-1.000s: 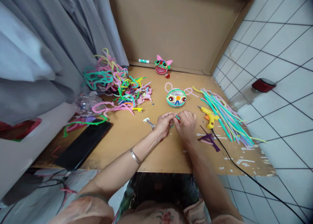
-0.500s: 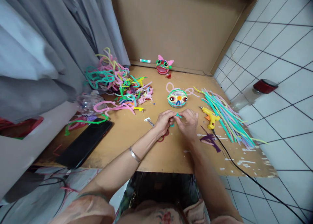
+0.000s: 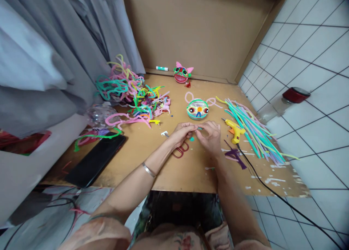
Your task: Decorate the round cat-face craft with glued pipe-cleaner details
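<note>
Both of my hands meet over the middle of the table, pinching a short teal pipe cleaner piece (image 3: 200,128) that is mostly covered by fingers. My left hand (image 3: 184,132) is closed on one end, and my right hand (image 3: 209,135) is closed on the other. A small teal curl (image 3: 192,139) lies on the table below the fingers. Partly under my left hand and wrist are scissors with red handles (image 3: 180,150). Just beyond my hands sits a round animal head (image 3: 197,110) with red-rimmed eyes, an orange nose and pink loops at its sides.
A yellow glue gun (image 3: 236,131) and straight pipe cleaners (image 3: 253,130) lie at right, near purple scraps (image 3: 235,157). Tangled pipe cleaners (image 3: 131,90) heap at left, behind a black phone (image 3: 95,161). A pink-eared head (image 3: 182,73) and glue stick (image 3: 161,68) are at the back.
My left hand and forearm have shifted slightly up and left, showing more of the scissors' red handles. Less of the teal piece shows between my fingers.
</note>
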{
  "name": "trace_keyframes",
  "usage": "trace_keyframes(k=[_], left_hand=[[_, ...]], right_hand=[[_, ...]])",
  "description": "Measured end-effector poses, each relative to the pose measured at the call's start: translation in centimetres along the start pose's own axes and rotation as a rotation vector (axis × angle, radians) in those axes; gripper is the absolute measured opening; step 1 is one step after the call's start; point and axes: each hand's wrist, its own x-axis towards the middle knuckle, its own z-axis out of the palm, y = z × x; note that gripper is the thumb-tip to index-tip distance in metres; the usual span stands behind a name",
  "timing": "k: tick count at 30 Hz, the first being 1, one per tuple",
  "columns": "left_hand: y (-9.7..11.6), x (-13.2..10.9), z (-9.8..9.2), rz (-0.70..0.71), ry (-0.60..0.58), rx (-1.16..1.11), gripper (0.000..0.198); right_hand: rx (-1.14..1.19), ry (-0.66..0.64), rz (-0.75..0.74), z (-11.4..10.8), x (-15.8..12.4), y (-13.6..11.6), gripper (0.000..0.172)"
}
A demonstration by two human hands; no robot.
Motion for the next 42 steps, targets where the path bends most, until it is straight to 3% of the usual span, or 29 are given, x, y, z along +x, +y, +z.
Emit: trace_keyframes(k=[3, 9, 22, 27, 34, 42], left_hand=[[0.2, 0.0, -0.1, 0.009, 0.005, 0.012, 0.028], [0.4, 0.1, 0.0, 0.075, 0.145, 0.063, 0.023], [0.1, -0.5, 0.6, 0.024, 0.042, 0.069, 0.030], [-0.2, -0.3, 0.6, 0.042, 0.132, 0.008, 0.027], [-1.4, -0.1, 1.1, 0.065, 0.264, -0.120, 0.028], [-2.2, -0.2, 1.9, 0.069, 0.319, -0.169, 0.028]], right_hand=[[0.062, -0.035, 0.025, -0.1, 0.1, 0.0, 0.010], [0.103, -0.062, 0.065, 0.0, 0.1, 0.2, 0.017], [-0.022, 0.162, 0.110, 0.1, -0.1, 0.2, 0.014], [-0.017, 0.154, 0.069, 0.2, -0.2, -0.2, 0.013], [-0.188, 0.105, -0.041, 0.7, -0.6, -1.0, 0.016], [-0.271, 0.054, -0.072, 1.2, -0.8, -1.6, 0.015]])
